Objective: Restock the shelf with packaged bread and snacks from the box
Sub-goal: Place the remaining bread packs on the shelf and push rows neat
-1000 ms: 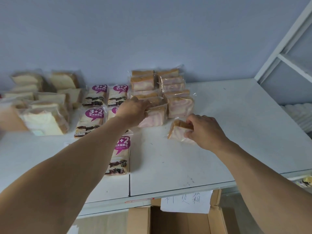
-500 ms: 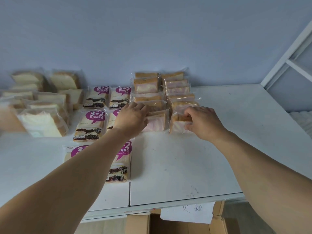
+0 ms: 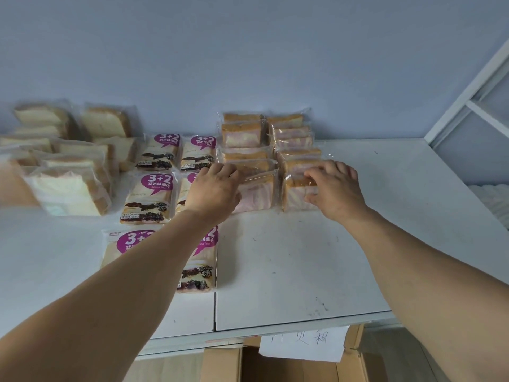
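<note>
On the white shelf (image 3: 303, 271) stand two rows of clear-wrapped pink-swirl bread packs (image 3: 242, 135) against the wall. My left hand (image 3: 213, 190) grips the front pack of the left row (image 3: 257, 193) from its left side. My right hand (image 3: 334, 188) holds the front pack of the right row (image 3: 296, 194), fingers over its top and thumb on its face. Both packs stand upright on the shelf, pressed against the packs behind them. The cardboard box (image 3: 289, 365) sits below the shelf's front edge, its inside hidden from view.
Purple-labelled "3+2" bread packs (image 3: 150, 198) lie flat in two columns left of my left hand. Pale sliced-bread packs (image 3: 68, 188) are piled at the far left. A white shelf frame (image 3: 468, 97) rises at the right. A paper label (image 3: 303, 343) hangs on the box.
My right hand carried its pack from the open shelf back into the right row and stood it up. My left hand stayed on the left row's front pack, pressing it back.
</note>
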